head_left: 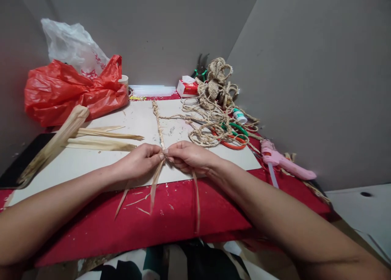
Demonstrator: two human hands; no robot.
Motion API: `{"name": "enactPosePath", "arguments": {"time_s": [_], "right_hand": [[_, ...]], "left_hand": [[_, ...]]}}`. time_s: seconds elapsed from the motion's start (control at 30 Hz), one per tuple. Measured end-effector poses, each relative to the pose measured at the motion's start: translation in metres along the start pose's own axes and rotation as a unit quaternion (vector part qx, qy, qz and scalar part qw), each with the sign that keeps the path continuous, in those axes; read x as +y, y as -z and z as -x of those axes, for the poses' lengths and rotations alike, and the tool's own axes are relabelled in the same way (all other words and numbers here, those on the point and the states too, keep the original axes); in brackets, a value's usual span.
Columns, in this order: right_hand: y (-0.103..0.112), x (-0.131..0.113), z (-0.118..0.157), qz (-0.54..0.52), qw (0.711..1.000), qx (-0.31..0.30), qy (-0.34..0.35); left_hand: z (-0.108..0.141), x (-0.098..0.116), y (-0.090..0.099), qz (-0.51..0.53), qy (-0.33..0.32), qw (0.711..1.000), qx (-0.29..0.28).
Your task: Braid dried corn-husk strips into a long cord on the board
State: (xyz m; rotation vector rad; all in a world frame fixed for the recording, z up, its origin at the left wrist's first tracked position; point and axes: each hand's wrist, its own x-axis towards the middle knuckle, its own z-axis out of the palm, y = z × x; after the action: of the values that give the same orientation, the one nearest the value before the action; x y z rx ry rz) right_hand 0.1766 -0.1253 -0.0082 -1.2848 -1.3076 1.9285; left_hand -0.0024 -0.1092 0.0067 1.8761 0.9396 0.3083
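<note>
Head view: a table under red cloth (177, 204) stood in a corner between grey walls (159, 40), with a pale board (235, 157) laid over the cloth.
Back of table: a red plastic bag (70, 88) sat at the left below a whitish bag (73, 44); clear sticks (152, 91) and a tissue box (187, 88) lay farther right.
Right side: a tangle of cord (206, 135) spread over the board, green and orange handles (238, 129) among it, and a pink glue gun (285, 164) rested near the cloth's edge.
Left side: dry strips (102, 144) lay on the board near a dark flat slab (15, 162).
Braid: the tan, knobbly braid (158, 123) ran down the middle of the board to the fingers, its far end thicker; loose flat strands (156, 182) hung below over the red cloth.
Left hand: the left hand (143, 160) was closed in a pinch at the braid's near end.
Right hand: the right hand (189, 154) pinched the same spot, fingertips meeting the other's, lower fingers curled.
Hard to see: fingers covered the crossing of the strands, perhaps a new turn of the plait; both forearms ran out of frame.
</note>
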Motion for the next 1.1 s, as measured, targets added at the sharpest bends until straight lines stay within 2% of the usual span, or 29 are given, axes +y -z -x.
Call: {"name": "enactPosePath", "arguments": {"time_s": [0.13, 0.27, 0.4, 0.57, 0.67, 0.73, 0.83, 0.9, 0.93, 1.0, 1.03, 1.07, 1.1], "right_hand": [[-0.008, 0.003, 0.001, 0.080, 0.993, 0.081, 0.043], [-0.013, 0.004, 0.004, 0.118, 0.983, 0.127, 0.059], [-0.019, 0.005, 0.006, 0.033, 0.991, 0.111, 0.061], [-0.025, 0.007, 0.008, -0.045, 0.994, 0.071, 0.063], [-0.024, 0.006, 0.010, -0.068, 0.995, 0.052, 0.051], [-0.022, 0.004, 0.012, -0.086, 0.995, 0.037, 0.035], [-0.017, 0.000, 0.014, -0.115, 0.993, 0.012, 0.016], [-0.013, -0.002, 0.015, -0.131, 0.991, -0.005, 0.017], [-0.012, -0.002, 0.015, -0.136, 0.990, -0.015, 0.020], [-0.009, -0.002, 0.014, -0.141, 0.989, -0.030, 0.026], [-0.008, -0.002, 0.014, -0.142, 0.989, -0.035, 0.027], [-0.007, -0.002, 0.013, -0.141, 0.989, -0.041, 0.026], [-0.007, -0.002, 0.012, -0.137, 0.989, -0.045, 0.025]], "left_hand": [[0.004, 0.007, 0.007, -0.139, -0.012, 0.990, 0.004], [0.012, 0.017, 0.001, -0.191, -0.016, 0.981, 0.022], [0.020, 0.019, -0.015, -0.272, -0.019, 0.962, 0.026], [0.024, 0.018, -0.031, -0.453, 0.012, 0.892, -0.002], [0.034, 0.023, -0.043, -0.496, -0.003, 0.868, -0.026], [0.045, 0.028, -0.048, -0.475, -0.028, 0.878, -0.057], [0.059, 0.038, -0.046, -0.351, -0.068, 0.929, -0.095], [0.057, 0.041, -0.034, -0.230, -0.075, 0.970, -0.032], [0.051, 0.041, -0.027, -0.165, -0.073, 0.983, 0.036], [0.035, 0.036, -0.013, -0.052, -0.047, 0.982, 0.175], [0.026, 0.031, -0.008, 0.005, -0.036, 0.977, 0.209], [0.017, 0.026, -0.006, 0.064, -0.018, 0.975, 0.211], [0.010, 0.020, -0.005, 0.130, 0.013, 0.976, 0.173]]}}
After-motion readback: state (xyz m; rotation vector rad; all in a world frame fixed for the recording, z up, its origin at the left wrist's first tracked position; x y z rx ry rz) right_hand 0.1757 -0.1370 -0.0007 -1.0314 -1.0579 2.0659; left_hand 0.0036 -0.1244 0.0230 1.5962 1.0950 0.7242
